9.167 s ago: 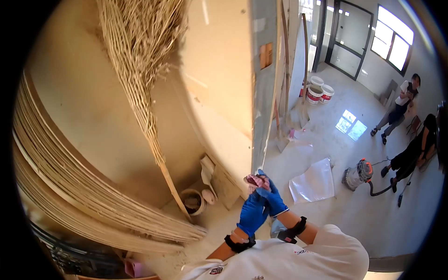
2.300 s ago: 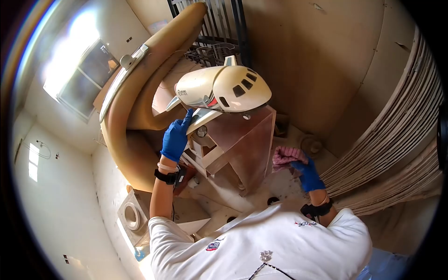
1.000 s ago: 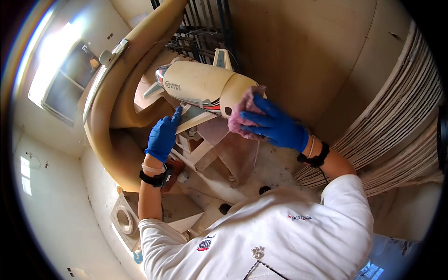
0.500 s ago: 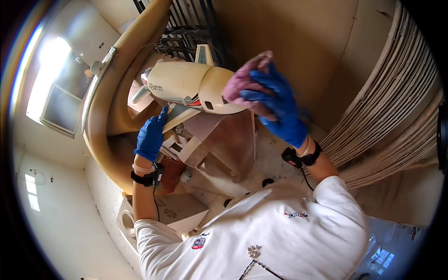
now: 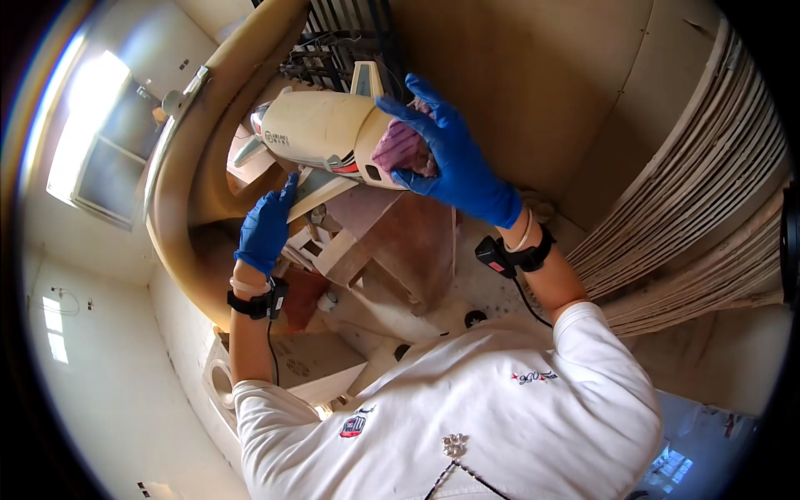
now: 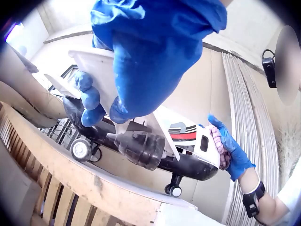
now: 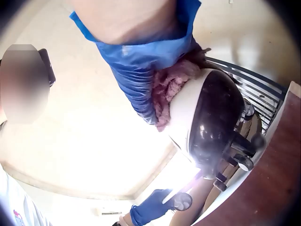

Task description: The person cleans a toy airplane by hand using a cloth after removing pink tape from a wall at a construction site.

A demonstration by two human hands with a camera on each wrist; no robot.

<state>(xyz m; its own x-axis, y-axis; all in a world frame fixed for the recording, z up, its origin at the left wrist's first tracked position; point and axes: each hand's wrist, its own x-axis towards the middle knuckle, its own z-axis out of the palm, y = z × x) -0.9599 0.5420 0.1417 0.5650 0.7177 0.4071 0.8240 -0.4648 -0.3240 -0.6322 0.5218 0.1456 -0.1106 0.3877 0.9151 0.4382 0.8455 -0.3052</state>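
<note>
A cream model airplane point(image 5: 312, 125) with dark lettering stands before me. My blue-gloved left hand point(image 5: 264, 229) grips its near wing point(image 5: 321, 197); the left wrist view shows thumb and fingers round that wing point(image 6: 96, 63), above a dark engine point(image 6: 141, 149). At the nose, my gloved right hand point(image 5: 462, 171) holds a pink cloth point(image 5: 402, 150) against the surface, fingers spread over it. In the right wrist view the cloth point(image 7: 171, 87) wraps the white upper nose, and the black underside point(image 7: 214, 117) is bare. The hand and cloth hide most of the cockpit windows.
A large yellow curved form point(image 5: 179, 183) stands at left. Stacked thin sheets point(image 5: 692, 183) lean at right. Below the plane is a reddish-brown wooden panel point(image 5: 412, 250); a box with a round opening point(image 5: 308, 367) sits nearer. A dark metal rack point(image 5: 333, 54) is behind.
Earlier, both hands were on the cloth by a wall edge. Since then the left hand has taken the wing and the right has brought the cloth up to the nose, shifting it slightly left lately.
</note>
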